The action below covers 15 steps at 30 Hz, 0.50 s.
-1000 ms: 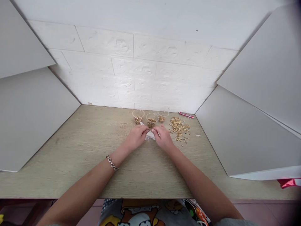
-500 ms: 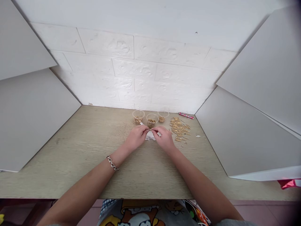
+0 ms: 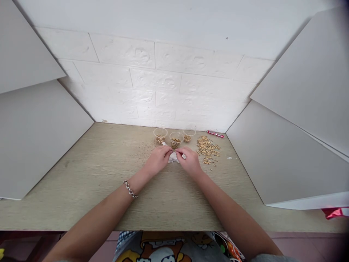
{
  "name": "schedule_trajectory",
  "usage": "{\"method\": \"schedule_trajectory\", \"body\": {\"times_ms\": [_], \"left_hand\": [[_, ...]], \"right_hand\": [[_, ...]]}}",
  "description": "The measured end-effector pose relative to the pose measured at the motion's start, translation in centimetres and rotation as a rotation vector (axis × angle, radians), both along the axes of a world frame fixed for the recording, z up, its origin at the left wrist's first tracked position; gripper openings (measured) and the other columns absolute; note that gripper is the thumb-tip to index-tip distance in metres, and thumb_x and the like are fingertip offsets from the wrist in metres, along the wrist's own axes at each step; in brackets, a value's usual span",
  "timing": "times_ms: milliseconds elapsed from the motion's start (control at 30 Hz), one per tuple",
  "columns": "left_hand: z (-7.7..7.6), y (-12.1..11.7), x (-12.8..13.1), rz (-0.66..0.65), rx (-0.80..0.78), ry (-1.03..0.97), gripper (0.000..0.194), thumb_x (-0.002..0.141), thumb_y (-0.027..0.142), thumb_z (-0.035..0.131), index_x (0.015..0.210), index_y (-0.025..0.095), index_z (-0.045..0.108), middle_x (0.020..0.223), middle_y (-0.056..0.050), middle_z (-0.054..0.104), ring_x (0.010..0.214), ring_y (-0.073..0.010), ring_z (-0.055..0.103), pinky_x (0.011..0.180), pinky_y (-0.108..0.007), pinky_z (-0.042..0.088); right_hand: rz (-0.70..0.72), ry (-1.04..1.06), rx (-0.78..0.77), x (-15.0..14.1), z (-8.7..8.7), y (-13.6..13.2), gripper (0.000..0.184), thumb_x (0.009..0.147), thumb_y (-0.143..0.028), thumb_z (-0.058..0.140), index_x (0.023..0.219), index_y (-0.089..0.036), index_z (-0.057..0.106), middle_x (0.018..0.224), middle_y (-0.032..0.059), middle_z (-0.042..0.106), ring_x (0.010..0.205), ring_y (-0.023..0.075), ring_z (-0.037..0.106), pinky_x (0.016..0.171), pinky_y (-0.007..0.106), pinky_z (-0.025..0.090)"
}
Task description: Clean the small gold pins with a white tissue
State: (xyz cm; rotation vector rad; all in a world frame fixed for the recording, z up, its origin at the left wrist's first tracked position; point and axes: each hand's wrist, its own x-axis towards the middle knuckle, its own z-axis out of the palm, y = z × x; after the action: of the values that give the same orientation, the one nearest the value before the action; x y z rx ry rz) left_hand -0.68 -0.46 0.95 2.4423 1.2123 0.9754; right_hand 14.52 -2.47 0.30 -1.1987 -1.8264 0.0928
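My left hand [image 3: 157,161] and my right hand [image 3: 190,161] meet at the middle of the wooden table [image 3: 103,182], fingertips pinched together on a small gold pin [image 3: 175,151] too tiny to make out well. Under the fingers lies a white scrap, perhaps paper or a small bag [image 3: 172,157]. A chain bracelet [image 3: 129,189] circles my left wrist. Just beyond the hands stand three small clear cups [image 3: 176,138] holding gold bits. A loose heap of thin gold pins [image 3: 207,148] lies to the right of my right hand.
A red pen-like item [image 3: 215,134] lies by the white brick wall at the back right. White panels [image 3: 35,134] close in the table on both sides. A small white speck [image 3: 229,157] sits near the right panel.
The hands have stayed pinched together at the same spot; my right fingers shifted slightly. The view has dipped a little.
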Motion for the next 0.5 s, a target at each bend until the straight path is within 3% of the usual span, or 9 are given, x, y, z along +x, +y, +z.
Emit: {"method": "schedule_trajectory", "body": {"times_ms": [233, 500], "left_hand": [[-0.2, 0.18, -0.26, -0.044, 0.083, 0.054, 0.019, 0.082, 0.013, 0.039, 0.083, 0.015, 0.058, 0.082, -0.005, 0.06, 0.077, -0.0145, 0.054, 0.072, -0.027, 0.043], [0.14, 0.33, -0.55, -0.111, 0.172, 0.106, 0.018, 0.083, 0.012, 0.04, 0.084, 0.015, 0.057, 0.08, -0.005, 0.061, 0.078, -0.0147, 0.053, 0.072, -0.027, 0.043]], "right_hand": [[0.056, -0.003, -0.013, 0.08, -0.06, 0.08, 0.018, 0.078, -0.019, 0.046, 0.079, -0.017, 0.064, 0.073, 0.0047, 0.065, 0.07, 0.015, 0.058, 0.068, 0.028, 0.046], [0.12, 0.02, 0.01, 0.42, -0.37, 0.25, 0.018, 0.08, -0.021, 0.045, 0.079, -0.02, 0.063, 0.076, 0.0019, 0.067, 0.067, 0.0133, 0.06, 0.094, 0.037, 0.037]]}}
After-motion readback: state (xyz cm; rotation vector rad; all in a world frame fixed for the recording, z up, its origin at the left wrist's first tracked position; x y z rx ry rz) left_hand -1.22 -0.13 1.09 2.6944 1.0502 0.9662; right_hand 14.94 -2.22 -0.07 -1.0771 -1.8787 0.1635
